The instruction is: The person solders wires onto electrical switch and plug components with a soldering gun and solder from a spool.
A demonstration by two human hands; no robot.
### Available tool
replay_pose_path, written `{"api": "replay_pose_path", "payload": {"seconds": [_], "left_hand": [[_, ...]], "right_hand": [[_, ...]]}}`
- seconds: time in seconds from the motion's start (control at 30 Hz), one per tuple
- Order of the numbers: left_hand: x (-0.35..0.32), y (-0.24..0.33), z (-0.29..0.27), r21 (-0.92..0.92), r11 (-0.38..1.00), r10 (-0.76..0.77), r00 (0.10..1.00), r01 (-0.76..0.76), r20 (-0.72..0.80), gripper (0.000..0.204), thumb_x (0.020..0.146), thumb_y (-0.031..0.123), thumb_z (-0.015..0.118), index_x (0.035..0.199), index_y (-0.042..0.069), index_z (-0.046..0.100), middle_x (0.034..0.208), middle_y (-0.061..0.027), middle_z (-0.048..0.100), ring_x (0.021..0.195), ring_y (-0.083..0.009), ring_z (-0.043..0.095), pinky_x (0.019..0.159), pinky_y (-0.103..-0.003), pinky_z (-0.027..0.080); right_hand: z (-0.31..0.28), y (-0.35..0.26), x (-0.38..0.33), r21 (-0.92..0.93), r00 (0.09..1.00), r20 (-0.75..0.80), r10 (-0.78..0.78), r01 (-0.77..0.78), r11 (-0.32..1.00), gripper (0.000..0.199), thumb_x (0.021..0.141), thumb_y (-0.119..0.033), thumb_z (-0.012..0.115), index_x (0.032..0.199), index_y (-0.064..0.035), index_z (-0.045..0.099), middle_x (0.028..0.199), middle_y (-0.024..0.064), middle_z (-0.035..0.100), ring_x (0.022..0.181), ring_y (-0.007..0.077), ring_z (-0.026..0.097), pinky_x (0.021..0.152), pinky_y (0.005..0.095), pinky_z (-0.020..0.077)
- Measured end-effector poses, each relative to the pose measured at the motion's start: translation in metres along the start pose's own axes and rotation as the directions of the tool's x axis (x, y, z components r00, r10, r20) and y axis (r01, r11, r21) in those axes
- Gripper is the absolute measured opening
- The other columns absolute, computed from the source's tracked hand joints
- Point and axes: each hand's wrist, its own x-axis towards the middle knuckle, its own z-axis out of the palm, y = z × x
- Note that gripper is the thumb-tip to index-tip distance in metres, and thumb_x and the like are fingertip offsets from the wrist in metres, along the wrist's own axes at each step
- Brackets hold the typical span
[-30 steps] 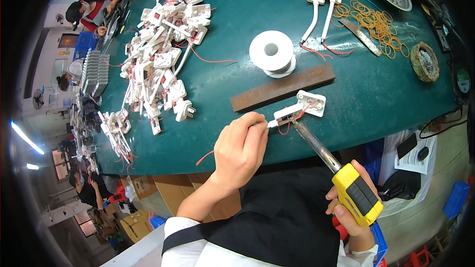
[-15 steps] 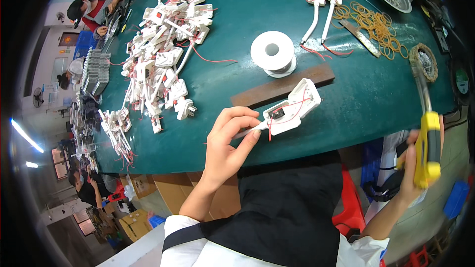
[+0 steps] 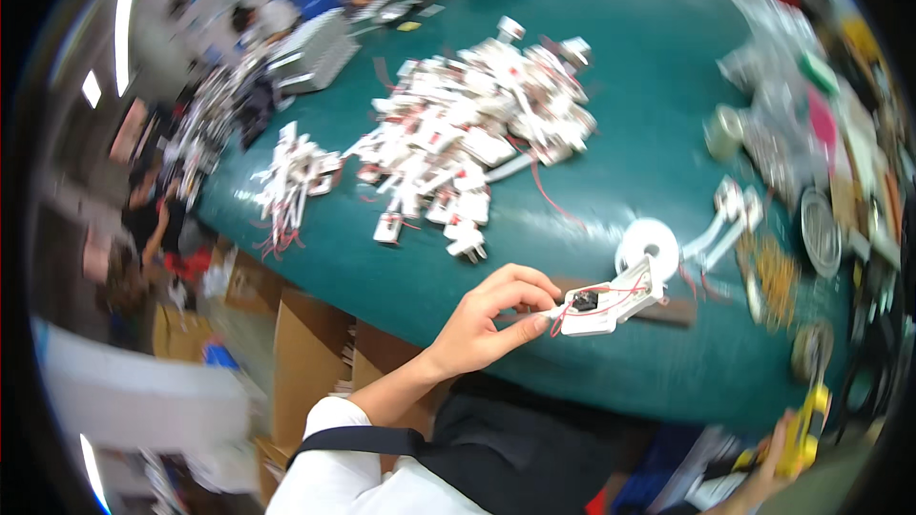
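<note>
My left hand (image 3: 491,324) pinches the cable end of an opened white plug housing (image 3: 592,322). A black part and thin red wires show inside its two hinged-looking halves. The housing hangs over a brown metal bar (image 3: 676,313), beside a white spool (image 3: 631,246). At the far right, my right hand (image 3: 775,448) is closed round a yellow-and-black screwdriver (image 3: 807,429). Its long metal shaft points up to a small round dish (image 3: 812,351); blur hides whether the tip touches what lies in it.
A large heap of white plug assemblies with red wires (image 3: 477,124) covers the table's middle. A smaller pile (image 3: 294,181) lies left. Two cabled pieces (image 3: 722,227), rubber bands (image 3: 775,276) and a metal bowl (image 3: 822,233) are at right. Other people work at far left.
The view has swung left, so the table's contents appear farther right. My left hand still holds the housing. The screwdriver remains in my right hand, its shaft still toward the dish.
</note>
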Motion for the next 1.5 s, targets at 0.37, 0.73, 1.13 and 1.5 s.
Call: {"api": "replay_pose_path", "payload": {"seconds": [0.37,0.73,1.13,1.5], "left_hand": [[-0.023,-0.014,-0.157,0.104,0.994,0.08,0.734,-0.013,-0.675,0.017,0.091,0.018,0.061,0.101,0.005,0.062,0.084,0.0035,0.056,0.073,-0.0043,0.05,0.066,-0.02,0.042],[-0.028,-0.096,-0.423,0.49,0.75,0.454,0.193,0.445,-0.87,0.014,0.083,0.017,0.065,0.09,0.005,0.067,0.078,-0.0102,0.063,0.074,-0.023,0.061,0.069,-0.034,0.049],[-0.045,-0.148,-0.442,0.582,0.284,0.65,0.293,0.762,-0.701,0.029,0.075,0.012,0.063,0.104,0.01,0.065,0.098,-0.0137,0.064,0.084,-0.0292,0.061,0.077,-0.041,0.049],[0.119,-0.02,-0.116,0.554,0.832,0.102,0.99,-0.032,-0.096,0.013,0.086,0.012,0.061,0.097,0.005,0.064,0.081,-0.0066,0.066,0.073,-0.0182,0.064,0.065,-0.029,0.05]], "right_hand": [[0.086,-0.032,-0.01,0.651,0.761,0.47,-0.447,-0.641,-0.407,0.031,0.091,-0.027,0.055,0.12,-0.0172,0.052,0.103,0.0063,0.057,0.089,0.0177,0.053,0.064,0.0307,0.0449],[0.109,-0.026,-0.001,0.737,0.784,0.384,-0.487,-0.578,-0.35,0.039,0.083,-0.016,0.067,0.12,-0.0145,0.055,0.114,0.0114,0.058,0.099,0.0225,0.056,0.065,0.0297,0.0526],[0.101,-0.007,0.003,0.765,0.819,0.46,-0.344,-0.562,-0.315,0.031,0.086,-0.017,0.061,0.115,-0.0094,0.053,0.102,0.0083,0.054,0.088,0.0177,0.053,0.063,0.0295,0.0481],[0.114,-0.014,0.008,0.835,0.89,0.402,-0.213,-0.452,-0.313,0.031,0.08,0.0,0.056,0.105,-0.0085,0.039,0.095,0.0023,0.04,0.09,0.0121,0.042,0.058,0.0224,0.0415]]}}
